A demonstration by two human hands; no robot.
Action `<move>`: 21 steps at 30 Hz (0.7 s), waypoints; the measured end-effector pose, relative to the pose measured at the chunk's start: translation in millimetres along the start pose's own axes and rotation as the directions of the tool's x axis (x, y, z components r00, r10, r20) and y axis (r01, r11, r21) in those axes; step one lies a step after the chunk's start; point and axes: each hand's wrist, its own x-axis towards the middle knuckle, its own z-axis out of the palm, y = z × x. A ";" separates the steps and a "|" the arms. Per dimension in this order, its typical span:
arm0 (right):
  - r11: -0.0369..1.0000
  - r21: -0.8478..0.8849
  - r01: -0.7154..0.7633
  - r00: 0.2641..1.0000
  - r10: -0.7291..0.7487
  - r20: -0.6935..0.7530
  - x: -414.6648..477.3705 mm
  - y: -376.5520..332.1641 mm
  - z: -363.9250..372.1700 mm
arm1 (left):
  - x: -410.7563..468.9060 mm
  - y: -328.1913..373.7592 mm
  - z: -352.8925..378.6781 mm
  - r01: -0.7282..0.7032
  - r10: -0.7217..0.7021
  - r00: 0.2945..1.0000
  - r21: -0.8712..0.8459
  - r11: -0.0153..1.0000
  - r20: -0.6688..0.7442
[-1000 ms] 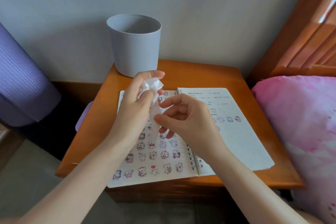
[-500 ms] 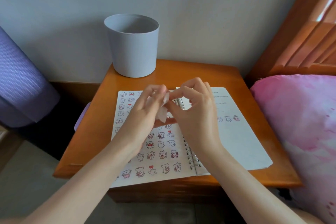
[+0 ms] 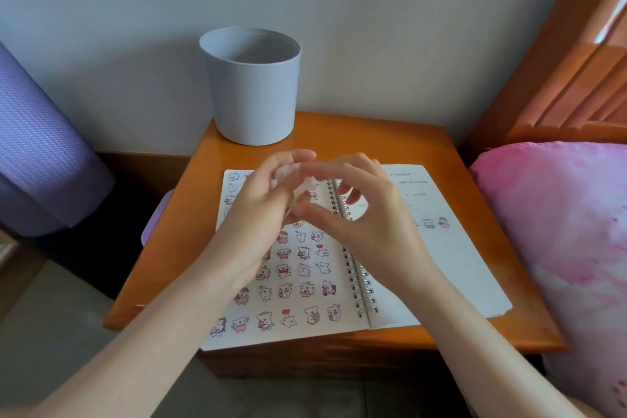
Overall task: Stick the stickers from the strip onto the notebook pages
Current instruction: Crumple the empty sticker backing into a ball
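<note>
A spiral notebook [image 3: 451, 268] lies open on a wooden bedside table [image 3: 390, 142]. Its left page is covered with rows of small cartoon stickers [image 3: 305, 292]; the right page has a short row of stickers [image 3: 434, 223] under some writing. Above the notebook's upper middle, my left hand [image 3: 261, 210] holds a crumpled white strip [image 3: 303, 188], mostly hidden between the two hands. My right hand [image 3: 363, 214] meets it, thumb and fingers curled and pinching at the same strip.
A grey-blue bin [image 3: 251, 88] stands at the table's back left, against the wall. A purple rolled mat [image 3: 37, 149] leans at the left. A pink pillow [image 3: 563, 248] and a wooden headboard [image 3: 576, 61] border the right side.
The strip hung long from my raised left hand a second ago. Both hands have since come together and bunched it up between them, and the view has dropped slightly.
</note>
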 end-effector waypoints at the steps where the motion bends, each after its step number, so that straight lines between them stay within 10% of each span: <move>1: 1.000 -0.025 -0.001 1.000 0.001 0.009 0.4 2.2 0.8 | -0.7 0.2 0.1 0.003 -0.003 1.000 0.000 1.000 0.009; 21: 0.993 -0.085 0.086 0.991 -0.094 -0.096 6.9 6.8 8.1 | -4.7 -0.5 -0.5 0.156 -0.121 0.977 -0.206 0.966 0.174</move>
